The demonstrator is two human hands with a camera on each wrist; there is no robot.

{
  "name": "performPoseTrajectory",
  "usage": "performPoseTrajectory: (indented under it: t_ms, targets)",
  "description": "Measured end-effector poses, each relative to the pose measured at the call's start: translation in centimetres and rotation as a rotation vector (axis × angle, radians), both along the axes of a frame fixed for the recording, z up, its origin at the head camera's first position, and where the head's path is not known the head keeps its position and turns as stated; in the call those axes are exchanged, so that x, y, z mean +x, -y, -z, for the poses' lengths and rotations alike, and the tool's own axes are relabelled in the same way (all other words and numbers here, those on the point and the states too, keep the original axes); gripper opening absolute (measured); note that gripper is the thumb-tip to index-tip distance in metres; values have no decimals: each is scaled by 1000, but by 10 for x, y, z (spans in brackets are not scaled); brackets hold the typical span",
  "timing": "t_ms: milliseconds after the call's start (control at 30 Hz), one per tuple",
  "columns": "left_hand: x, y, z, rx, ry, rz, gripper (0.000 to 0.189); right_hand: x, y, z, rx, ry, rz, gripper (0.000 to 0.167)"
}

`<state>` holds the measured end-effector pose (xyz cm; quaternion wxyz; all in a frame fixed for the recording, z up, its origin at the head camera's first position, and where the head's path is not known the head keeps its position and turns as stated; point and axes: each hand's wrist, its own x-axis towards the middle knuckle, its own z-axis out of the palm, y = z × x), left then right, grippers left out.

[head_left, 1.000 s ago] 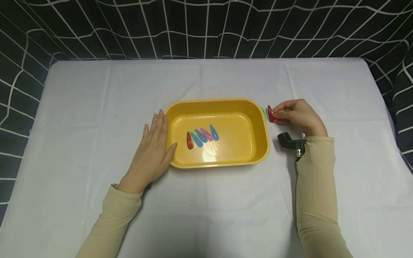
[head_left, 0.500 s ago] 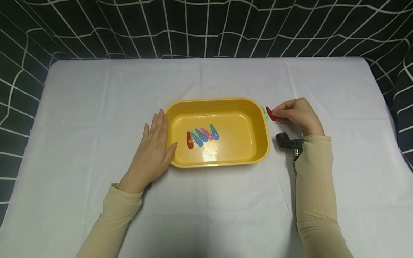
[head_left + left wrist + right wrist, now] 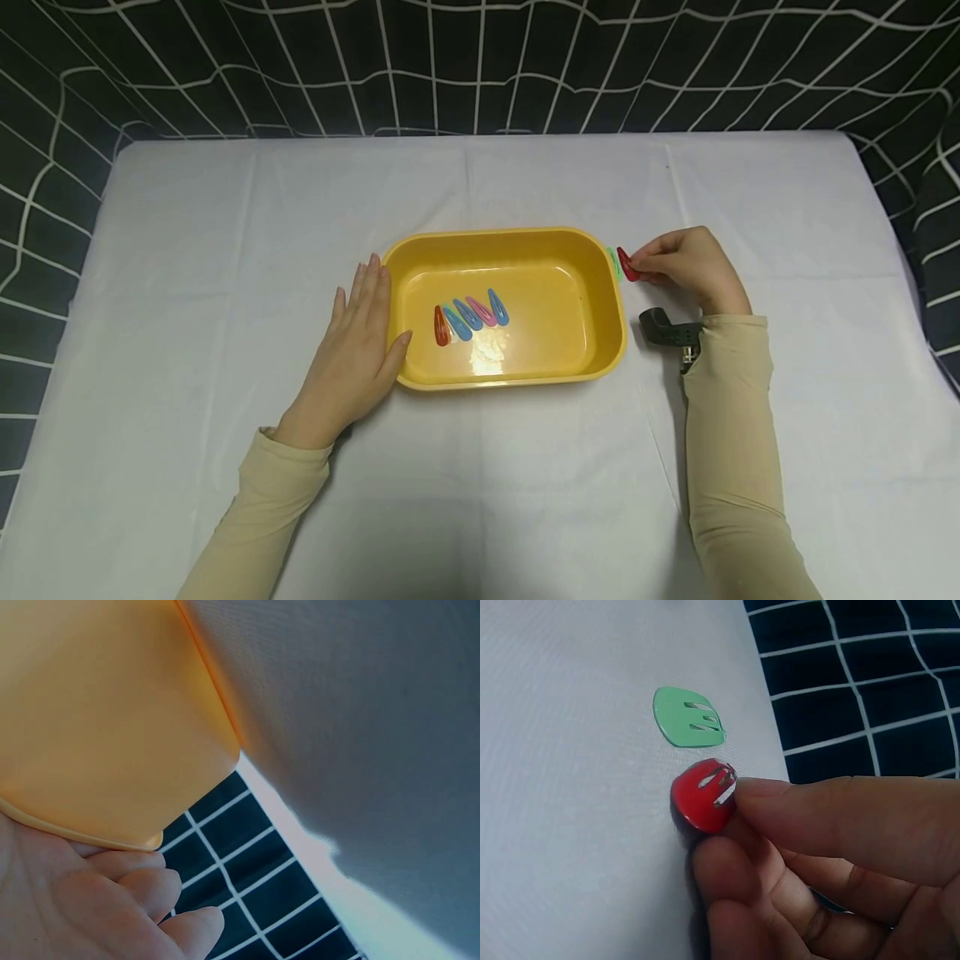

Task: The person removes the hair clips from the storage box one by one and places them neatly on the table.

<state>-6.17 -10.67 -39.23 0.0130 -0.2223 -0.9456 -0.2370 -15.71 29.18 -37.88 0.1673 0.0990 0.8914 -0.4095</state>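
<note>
A yellow plastic tray stands on the cloth, with my left hand laid along its left rim, fingers straight. In the left wrist view those fingers lie against the outside of the tray. Just past the tray's right end, my right hand pinches a red snap hair clip between thumb and fingers, close over the cloth. A green snap hair clip lies flat beside it, partly hidden by the tray rim in the head view. Inside the tray sits a slanted row of hair clips, including a red one and a pink one.
White cloth covers the table. A black wrist camera mount juts out from the right sleeve, near the tray's right end. Dark fabric with a white grid surrounds the table's back and sides.
My right hand has shifted slightly left, and the red clip in its fingers has turned from near upright to a slant beside the green clip. My left hand and the tray hold still.
</note>
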Motion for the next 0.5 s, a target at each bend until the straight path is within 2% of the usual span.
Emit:
performPoseTrajectory:
  t_ms: [267, 500]
  targets:
    - [0, 0, 0, 4, -3, 1, 68, 0, 1, 1, 15, -2, -15, 31]
    - [0, 0, 0, 9, 6, 0, 69, 0, 4, 1, 22, -14, 3, 28]
